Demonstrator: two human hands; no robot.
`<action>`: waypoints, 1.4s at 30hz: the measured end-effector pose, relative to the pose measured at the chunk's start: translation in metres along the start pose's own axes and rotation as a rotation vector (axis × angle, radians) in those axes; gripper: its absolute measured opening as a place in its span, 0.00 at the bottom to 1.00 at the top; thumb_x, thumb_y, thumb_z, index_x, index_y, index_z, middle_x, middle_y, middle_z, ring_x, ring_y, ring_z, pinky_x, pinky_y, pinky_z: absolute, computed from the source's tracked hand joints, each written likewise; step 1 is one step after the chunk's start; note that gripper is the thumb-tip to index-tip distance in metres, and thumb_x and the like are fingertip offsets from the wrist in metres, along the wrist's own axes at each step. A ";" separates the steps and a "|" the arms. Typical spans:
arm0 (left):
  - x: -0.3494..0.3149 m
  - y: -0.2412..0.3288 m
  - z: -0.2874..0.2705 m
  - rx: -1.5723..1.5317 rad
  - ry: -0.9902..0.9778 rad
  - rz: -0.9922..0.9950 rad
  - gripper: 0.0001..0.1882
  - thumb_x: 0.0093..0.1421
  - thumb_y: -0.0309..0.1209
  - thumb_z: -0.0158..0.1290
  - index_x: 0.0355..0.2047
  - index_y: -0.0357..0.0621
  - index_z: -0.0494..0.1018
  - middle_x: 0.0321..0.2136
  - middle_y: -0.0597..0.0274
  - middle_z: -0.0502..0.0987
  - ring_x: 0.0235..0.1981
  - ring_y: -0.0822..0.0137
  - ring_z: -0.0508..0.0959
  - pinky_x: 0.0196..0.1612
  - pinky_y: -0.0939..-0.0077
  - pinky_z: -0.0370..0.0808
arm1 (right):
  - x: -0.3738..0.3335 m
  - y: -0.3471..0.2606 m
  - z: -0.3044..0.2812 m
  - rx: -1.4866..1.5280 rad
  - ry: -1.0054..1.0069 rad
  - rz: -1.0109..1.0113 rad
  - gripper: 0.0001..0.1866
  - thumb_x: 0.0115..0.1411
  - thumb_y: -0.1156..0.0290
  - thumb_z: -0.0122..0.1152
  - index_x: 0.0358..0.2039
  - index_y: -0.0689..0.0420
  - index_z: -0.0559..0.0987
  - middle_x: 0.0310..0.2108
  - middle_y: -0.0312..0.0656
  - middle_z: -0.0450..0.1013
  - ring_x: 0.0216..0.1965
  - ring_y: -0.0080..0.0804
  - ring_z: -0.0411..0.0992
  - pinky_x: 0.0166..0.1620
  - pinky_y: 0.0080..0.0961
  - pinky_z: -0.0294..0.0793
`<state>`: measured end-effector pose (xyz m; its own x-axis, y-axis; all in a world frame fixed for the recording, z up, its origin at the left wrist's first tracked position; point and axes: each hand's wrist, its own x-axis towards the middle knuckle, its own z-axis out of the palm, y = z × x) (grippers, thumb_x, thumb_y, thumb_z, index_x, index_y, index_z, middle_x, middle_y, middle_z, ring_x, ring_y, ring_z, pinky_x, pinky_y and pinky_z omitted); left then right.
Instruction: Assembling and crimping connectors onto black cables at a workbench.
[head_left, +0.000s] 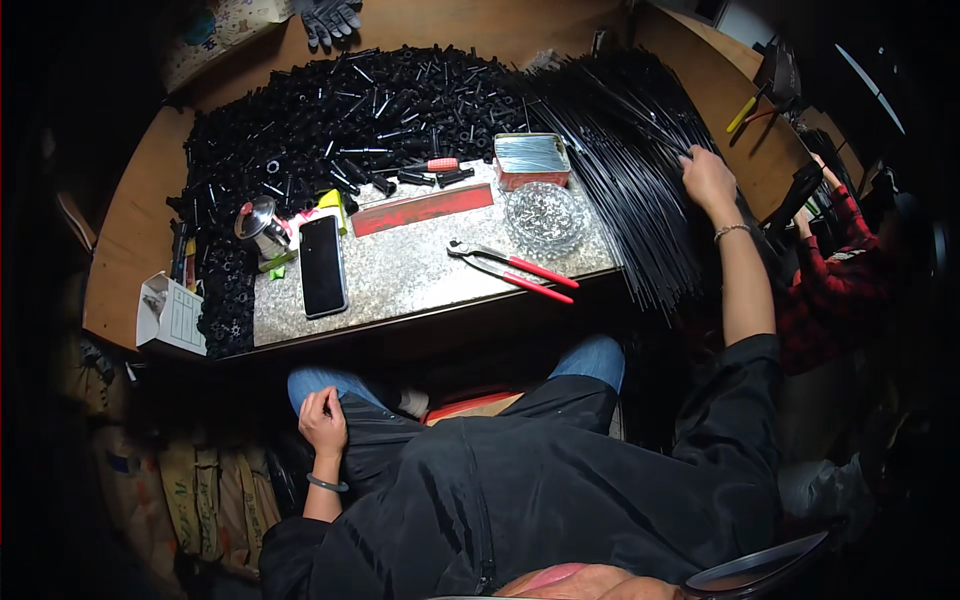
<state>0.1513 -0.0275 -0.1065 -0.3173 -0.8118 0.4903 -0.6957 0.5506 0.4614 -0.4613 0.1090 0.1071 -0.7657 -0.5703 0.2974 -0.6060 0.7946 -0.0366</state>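
My right hand [706,180] reaches out to the right and rests on a big fan of thin black rods [625,150]; whether its fingers grip a rod I cannot tell. My left hand [323,420] lies low on my left knee, fingers curled on the edge of my black jacket [520,480]. On the speckled stone slab [400,275] in front lie red-handled pliers [515,268], a glass bowl of small metal parts [546,216], a red tin of thin pins [532,158], a red strip [422,208] and a black phone [322,265].
A large heap of small black parts [340,110] covers the wooden table behind the slab. A small metal pot [258,222], a white carton [172,315] and grey gloves [330,18] sit around it. Another person in a red checked sleeve [835,270] works at the right.
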 end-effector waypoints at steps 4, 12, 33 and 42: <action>0.000 0.001 -0.001 0.016 -0.026 -0.016 0.03 0.55 0.27 0.52 0.27 0.42 0.74 0.22 0.58 0.73 0.25 0.57 0.73 0.29 0.69 0.69 | -0.001 0.001 -0.030 0.042 0.016 0.043 0.15 0.59 0.59 0.51 0.39 0.55 0.76 0.37 0.47 0.75 0.42 0.47 0.72 0.43 0.41 0.71; 0.001 0.003 0.001 0.007 -0.015 0.011 0.03 0.55 0.27 0.52 0.26 0.42 0.74 0.22 0.58 0.72 0.25 0.57 0.73 0.29 0.69 0.69 | -0.003 0.010 -0.025 0.013 0.052 -0.033 0.15 0.56 0.58 0.54 0.38 0.55 0.76 0.37 0.48 0.74 0.41 0.47 0.71 0.41 0.40 0.70; 0.001 0.007 -0.002 0.016 -0.010 0.027 0.02 0.53 0.27 0.53 0.25 0.42 0.74 0.19 0.60 0.70 0.22 0.59 0.71 0.28 0.69 0.68 | -0.004 -0.024 -0.062 0.960 -0.233 0.026 0.17 0.61 0.56 0.53 0.21 0.52 0.66 0.13 0.26 0.57 0.11 0.15 0.54 0.14 0.15 0.53; 0.086 0.141 -0.028 -0.362 0.008 0.367 0.29 0.45 0.28 0.61 0.49 0.38 0.68 0.44 0.49 0.70 0.45 0.50 0.69 0.50 0.64 0.65 | -0.021 -0.060 -0.084 0.811 0.075 -0.407 0.13 0.59 0.68 0.56 0.22 0.62 0.72 0.17 0.24 0.59 0.20 0.12 0.53 0.23 0.16 0.54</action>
<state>0.0441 -0.0140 0.0210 -0.4923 -0.5516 0.6733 -0.2711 0.8322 0.4836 -0.3912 0.0910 0.1833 -0.4605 -0.7372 0.4945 -0.8138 0.1282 -0.5668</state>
